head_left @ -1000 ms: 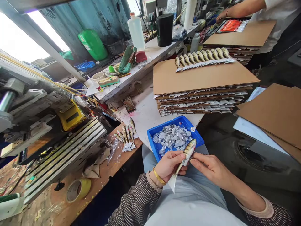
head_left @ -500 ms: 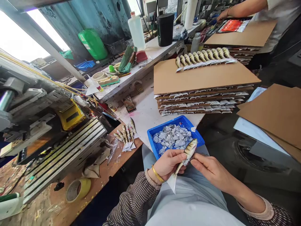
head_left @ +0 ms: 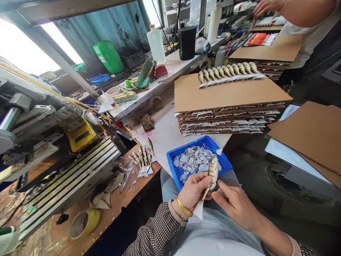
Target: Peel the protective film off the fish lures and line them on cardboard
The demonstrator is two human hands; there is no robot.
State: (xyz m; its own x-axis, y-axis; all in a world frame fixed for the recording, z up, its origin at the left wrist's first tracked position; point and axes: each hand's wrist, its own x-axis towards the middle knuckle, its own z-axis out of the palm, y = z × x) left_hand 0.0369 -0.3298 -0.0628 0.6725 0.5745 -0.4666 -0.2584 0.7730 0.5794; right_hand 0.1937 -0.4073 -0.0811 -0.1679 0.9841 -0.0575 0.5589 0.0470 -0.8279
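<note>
My left hand (head_left: 194,191) is closed round a yellow-brown fish-shaped lure (head_left: 212,171) with a white paper tail, held upright over my lap. My right hand (head_left: 233,202) pinches a bit of silver foil at the lure's lower body. Just behind the hands a blue tray (head_left: 226,160) holds crumpled silver foil scraps (head_left: 193,161). Several more lures (head_left: 141,156) lie on the wooden bench to the left. A row of lures (head_left: 227,71) lies on top of a cardboard stack (head_left: 226,96).
A metal machine (head_left: 39,142) fills the left. A yellow tape roll (head_left: 84,222) lies on the bench. A white bottle (head_left: 156,43), black cylinder (head_left: 187,42) and green jug (head_left: 107,54) stand at the back. Another person's hand (head_left: 266,7) works at top right. Loose cardboard sheets (head_left: 314,131) lie on the right.
The lure has been turned more upright in my left hand and my right hand has slid closer under it. The other person's hand has moved further back.
</note>
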